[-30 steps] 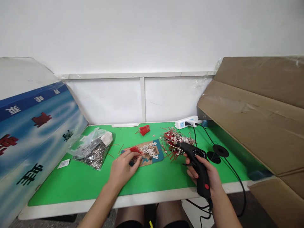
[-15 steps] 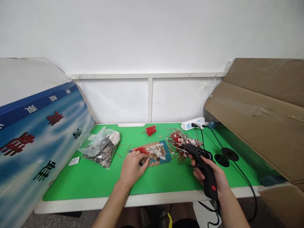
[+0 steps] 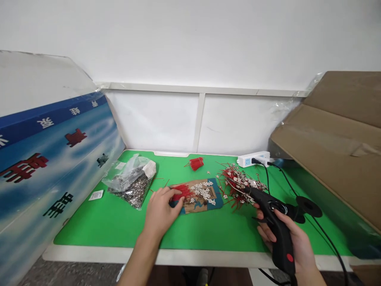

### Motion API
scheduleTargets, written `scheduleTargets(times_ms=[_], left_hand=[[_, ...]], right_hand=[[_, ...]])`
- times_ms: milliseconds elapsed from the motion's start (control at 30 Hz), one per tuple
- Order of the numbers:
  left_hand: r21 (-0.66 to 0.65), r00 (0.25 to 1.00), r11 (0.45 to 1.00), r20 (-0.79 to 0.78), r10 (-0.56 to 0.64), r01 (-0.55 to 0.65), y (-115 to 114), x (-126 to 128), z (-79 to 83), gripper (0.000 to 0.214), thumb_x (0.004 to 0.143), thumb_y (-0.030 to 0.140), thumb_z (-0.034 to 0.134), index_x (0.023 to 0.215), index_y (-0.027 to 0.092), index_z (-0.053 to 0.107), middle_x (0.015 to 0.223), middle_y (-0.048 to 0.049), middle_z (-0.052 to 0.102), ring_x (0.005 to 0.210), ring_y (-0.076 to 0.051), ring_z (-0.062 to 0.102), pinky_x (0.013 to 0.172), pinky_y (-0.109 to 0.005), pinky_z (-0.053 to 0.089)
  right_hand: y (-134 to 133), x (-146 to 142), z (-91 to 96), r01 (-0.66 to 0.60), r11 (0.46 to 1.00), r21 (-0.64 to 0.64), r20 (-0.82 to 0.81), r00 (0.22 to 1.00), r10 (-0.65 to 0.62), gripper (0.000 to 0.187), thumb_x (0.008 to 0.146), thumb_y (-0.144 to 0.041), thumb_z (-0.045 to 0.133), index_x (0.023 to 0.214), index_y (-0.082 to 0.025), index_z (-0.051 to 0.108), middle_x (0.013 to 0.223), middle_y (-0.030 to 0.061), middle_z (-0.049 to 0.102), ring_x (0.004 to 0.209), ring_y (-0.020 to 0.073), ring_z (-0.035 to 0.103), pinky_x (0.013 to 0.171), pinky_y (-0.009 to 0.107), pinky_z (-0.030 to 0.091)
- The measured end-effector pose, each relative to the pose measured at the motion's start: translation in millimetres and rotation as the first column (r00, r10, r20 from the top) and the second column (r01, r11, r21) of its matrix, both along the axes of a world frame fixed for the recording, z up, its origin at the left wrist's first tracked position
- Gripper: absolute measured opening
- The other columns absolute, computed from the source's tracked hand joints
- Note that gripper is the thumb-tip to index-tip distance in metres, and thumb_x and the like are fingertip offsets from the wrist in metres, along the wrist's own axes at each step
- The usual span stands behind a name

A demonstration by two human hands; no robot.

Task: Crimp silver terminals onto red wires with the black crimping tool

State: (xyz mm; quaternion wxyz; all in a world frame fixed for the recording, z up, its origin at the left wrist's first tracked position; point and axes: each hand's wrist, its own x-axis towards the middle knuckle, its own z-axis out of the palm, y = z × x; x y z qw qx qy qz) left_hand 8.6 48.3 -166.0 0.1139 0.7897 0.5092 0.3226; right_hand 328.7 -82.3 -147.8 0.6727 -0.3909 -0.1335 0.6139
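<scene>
My left hand (image 3: 162, 210) rests on the green mat (image 3: 119, 222), its fingers curled onto a bunch of thin red sticks (image 3: 182, 193) lying on a small cardboard card (image 3: 199, 200). Small silver metal pieces (image 3: 205, 192) are scattered on that card. My right hand (image 3: 293, 240) grips the handle of a black glue gun (image 3: 275, 228), whose nozzle points left toward a pile of red sticks with silver tags (image 3: 239, 183).
A clear plastic bag of silver parts (image 3: 132, 182) lies at the left. A small red bundle (image 3: 197, 163) sits near the back. A white power strip (image 3: 253, 159) with black cords is back right. A blue printed box (image 3: 50, 159) and brown cardboard (image 3: 336, 135) flank the mat.
The view has swung leftward, so everything sits further right in the frame. My left hand stays on the red sticks on the card; my right hand still holds the glue gun.
</scene>
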Motion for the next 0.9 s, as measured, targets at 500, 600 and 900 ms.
scheduleTargets(times_ms=[500,600,900], left_hand=[[0.010,0.994,1.000,0.108,-0.009,0.008,3,-1,-2.6,0.017,0.102,0.032,0.054,0.099,0.020,0.066,0.096,-0.0043,0.064,0.091,-0.022,0.056,0.084,-0.036,0.041],[0.091,0.989,0.995,0.142,-0.040,0.027,1,-2,-0.2,0.020,0.105,0.034,0.050,0.102,0.020,0.063,0.103,-0.0058,0.063,0.098,-0.023,0.053,0.088,-0.037,0.040],[-0.039,0.970,0.973,0.086,-0.225,0.229,-7,1,3.0,0.015,0.100,0.027,0.056,0.093,0.021,0.068,0.085,-0.0020,0.063,0.086,-0.019,0.056,0.082,-0.034,0.041]], right_hand=[[-1,16,-16.7,-0.020,1.000,0.019,0.021,1.000,0.019,0.037,0.086,-0.038,0.071,0.112,-0.013,0.075,0.089,0.0083,0.065,0.050,0.0078,0.041,0.047,0.024,0.046],[0,14,-14.1,-0.037,0.999,0.016,0.041,0.998,0.036,0.037,0.085,-0.038,0.072,0.111,-0.012,0.075,0.090,0.0081,0.065,0.050,0.0076,0.042,0.049,0.024,0.047],[4,14,-14.2,-0.060,0.998,0.011,0.051,0.997,0.060,0.037,0.087,-0.038,0.072,0.113,-0.013,0.075,0.091,0.0090,0.066,0.051,0.0082,0.041,0.049,0.024,0.046]])
